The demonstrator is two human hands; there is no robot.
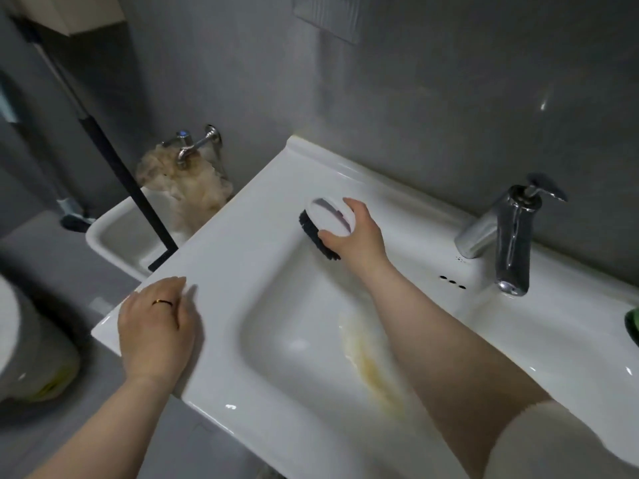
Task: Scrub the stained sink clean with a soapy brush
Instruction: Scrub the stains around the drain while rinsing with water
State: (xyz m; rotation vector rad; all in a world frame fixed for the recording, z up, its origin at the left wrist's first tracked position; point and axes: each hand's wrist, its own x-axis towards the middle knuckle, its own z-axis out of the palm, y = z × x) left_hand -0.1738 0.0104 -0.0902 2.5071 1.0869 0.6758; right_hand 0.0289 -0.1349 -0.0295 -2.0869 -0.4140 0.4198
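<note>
Head view: the right hand (356, 233) grips a white scrub brush (328, 223), fingers curled over its back so the dark bristles press the far rim of the sink (242, 243). The left hand (157, 323) lies flat on the near-left rim, apparently bracing. A yellow stain (366, 361) streaks the basin, well below the brush.

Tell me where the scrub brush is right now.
In the head view, the scrub brush is at the sink's far rim, gripped by the right hand, left of the chrome faucet and beyond the yellow stain.
</note>
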